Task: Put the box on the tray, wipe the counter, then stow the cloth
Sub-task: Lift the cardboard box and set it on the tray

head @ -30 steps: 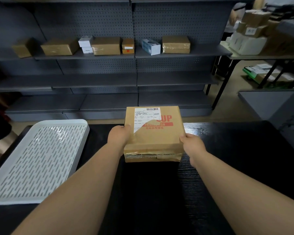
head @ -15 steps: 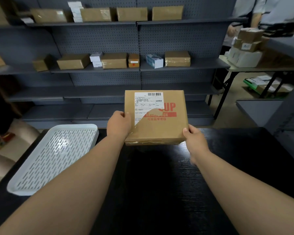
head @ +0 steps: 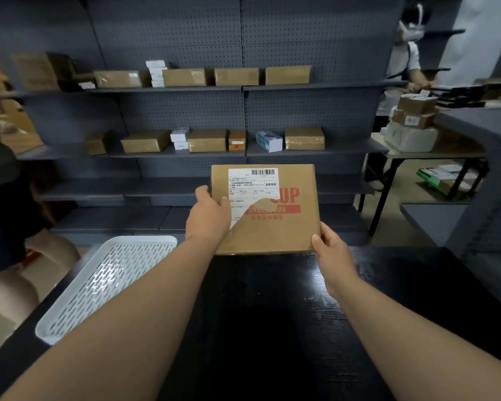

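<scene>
I hold the cardboard box [head: 272,221] clear above the dark table [head: 272,328], left hand [head: 207,217] gripping its left edge, right hand [head: 329,250] its near-right corner, steadying it level for the white slotted tray [head: 110,282] at left.

Matt brown cardboard box [head: 275,230], torn white paper label [head: 253,183]; slotted white plastic tray [head: 145,240], glossy; black wood-grain counter [head: 272,328], faint sheen; grey perforated metal shelving [head: 301,114].

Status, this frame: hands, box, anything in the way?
Left hand, right hand hold box by its sides. Box above counter, not on tray. Nothing between box and tray.
</scene>
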Tool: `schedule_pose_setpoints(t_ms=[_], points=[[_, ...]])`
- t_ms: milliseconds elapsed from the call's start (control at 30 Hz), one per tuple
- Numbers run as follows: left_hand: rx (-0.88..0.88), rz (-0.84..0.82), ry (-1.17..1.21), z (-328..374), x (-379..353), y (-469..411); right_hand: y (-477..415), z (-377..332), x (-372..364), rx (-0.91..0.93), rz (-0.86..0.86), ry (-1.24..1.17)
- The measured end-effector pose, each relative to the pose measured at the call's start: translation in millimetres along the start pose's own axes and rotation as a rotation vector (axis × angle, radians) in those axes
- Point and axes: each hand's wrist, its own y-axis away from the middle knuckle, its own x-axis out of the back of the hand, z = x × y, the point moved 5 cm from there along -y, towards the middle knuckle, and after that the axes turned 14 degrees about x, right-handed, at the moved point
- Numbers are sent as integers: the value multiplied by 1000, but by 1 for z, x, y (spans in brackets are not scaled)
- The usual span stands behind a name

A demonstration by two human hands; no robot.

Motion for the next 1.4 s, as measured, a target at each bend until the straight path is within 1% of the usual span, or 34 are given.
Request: schedule_pose_setpoints(t_ms=[133, 233, 433, 533, 667, 733, 800, 900, 1000, 1067, 1133, 1200, 1300, 1400], points=[[-24, -15, 50, 4, 7, 6, 3, 1, 3, 9, -13, -6], [-41, -46, -19, 5, 7, 9, 3, 2, 6, 7, 1, -30], [41, -47, -80, -11, 4, -3, 0, -11, 7, -2, 3, -118], [77, -78, -30, -18, 3, -3, -4, -19, 4, -18, 9, -210], [127, -122, 103, -27, -1, 3, -10, -36, 2, -50, 73, -313], [127, -105, 147, -32, -3, 7, -11, -44, 0, -57, 73, -344], [135, -77, 159, -36, -4, 12, -11, -49, -4, -41, 79, -324], [143, -59, 164, -42, -4, 16, -11, -52, -8, 4, 139, -276], [114, -41, 185, -47, 1, 18, -7, -56, -13, 50, 206, -260], [96, -35, 198, -50, 5, 17, -7, -54, -20, 35, 231, -300], [75, -30, 207, -55, 11, 15, -5, -51, -30, -27, 249, -389], [63, -14, 205, -63, 17, 11, -2, -47, -45, -80, 203, -414], [73, -7, 219, -75, 24, 4, 5, -39, -74, -121, 75, -425], [84, -14, 216, -86, 33, -5, 10, -37, -101, -143, 26, -463]])
